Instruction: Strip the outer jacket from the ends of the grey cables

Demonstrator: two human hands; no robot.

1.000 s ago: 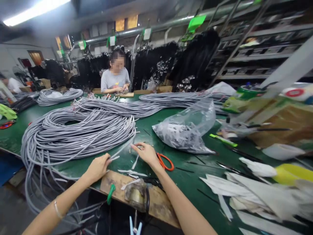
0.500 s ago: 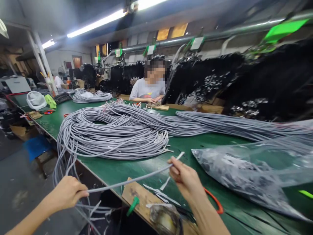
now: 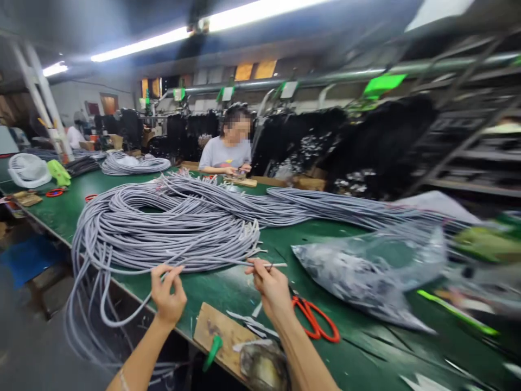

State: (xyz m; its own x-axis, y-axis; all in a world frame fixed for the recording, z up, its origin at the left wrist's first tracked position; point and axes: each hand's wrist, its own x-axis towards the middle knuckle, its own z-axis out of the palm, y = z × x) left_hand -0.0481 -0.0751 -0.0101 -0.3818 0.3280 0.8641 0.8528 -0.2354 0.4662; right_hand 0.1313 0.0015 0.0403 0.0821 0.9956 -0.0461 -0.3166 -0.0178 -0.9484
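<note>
My right hand (image 3: 269, 285) pinches a grey cable near its end, and the white tip (image 3: 280, 265) sticks out past the fingers to the right. My left hand (image 3: 168, 293) is curled around the grey cable (image 3: 118, 323) where it rises from a loop at the table edge; its fingertips are close together. Both hands are just in front of the big coil of grey cables (image 3: 163, 239). Red-handled scissors (image 3: 315, 320) lie beside my right wrist. Below the hands is a wooden board (image 3: 211, 326) with a green piece (image 3: 213, 352) on it and white scraps (image 3: 252, 324) nearby.
A clear plastic bag (image 3: 354, 279) of small dark and pale pieces lies at right on the green table (image 3: 280, 244). Across it a co-worker (image 3: 228, 149) sits. A white fan (image 3: 29, 169) stands at left. Cables hang over the near edge; a blue stool (image 3: 28, 260) is below.
My left hand has moved up and right toward the coil. My right hand has shifted slightly left, still holding the cable end. The view has turned right, exposing the scissors more.
</note>
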